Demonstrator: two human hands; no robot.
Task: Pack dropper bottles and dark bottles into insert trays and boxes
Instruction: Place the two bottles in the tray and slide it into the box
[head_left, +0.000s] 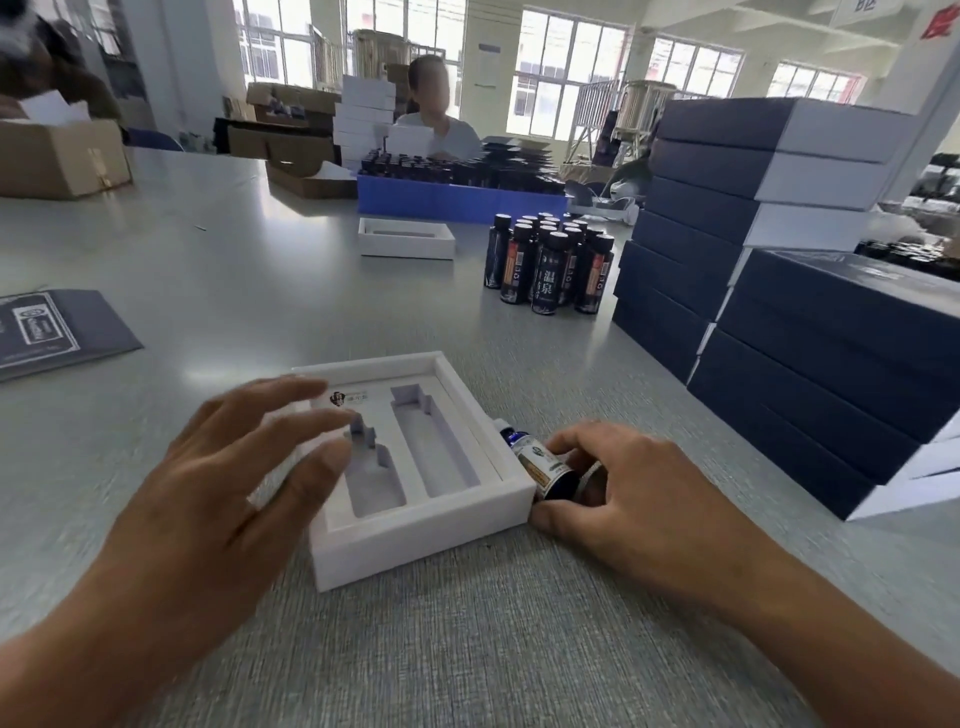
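Observation:
A white box with a white insert tray lies on the table in front of me; both of its bottle-shaped slots are bare. My left hand hovers over the tray's left side with fingers spread and straight. My right hand grips a small dropper bottle lying on its side against the tray's right wall, its white tip pointing away from me. A cluster of upright dark bottles stands further back, right of centre.
Stacks of dark blue boxes fill the right side. A second white tray box sits mid-table before a blue crate of bottles. Dark printed sheets lie at left, a cardboard box far left. A person sits across the table.

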